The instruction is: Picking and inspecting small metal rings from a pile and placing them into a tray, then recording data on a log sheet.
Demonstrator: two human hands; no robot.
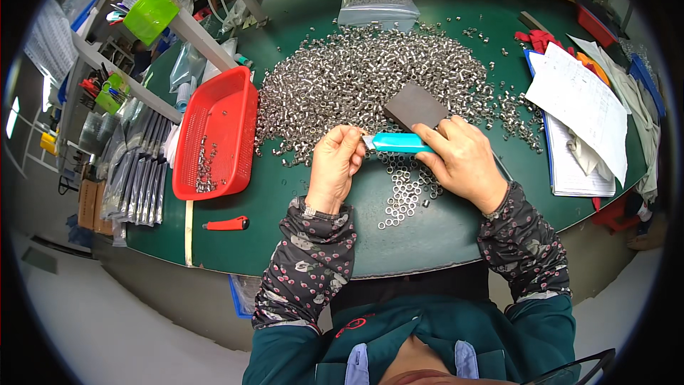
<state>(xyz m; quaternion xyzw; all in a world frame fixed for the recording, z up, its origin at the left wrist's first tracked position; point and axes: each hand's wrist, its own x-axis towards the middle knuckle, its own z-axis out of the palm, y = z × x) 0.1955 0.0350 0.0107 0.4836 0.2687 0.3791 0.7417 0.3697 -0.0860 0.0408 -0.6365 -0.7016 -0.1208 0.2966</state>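
The right hand (463,162) is wrapped around the handle of a blue knife (399,142), held above the desk (420,251) beside a dark block (416,105); the left hand (336,162) pinches at the blade's end, though what lies between its fingertips cannot be made out. The knife looks light and stiff, best gripped behind the blade. The loose metal rings (403,198) below are probably hard, slippery and light, best pinched by their outer walls.

Workshop: metal rings (342,71) across green bench (420,251)
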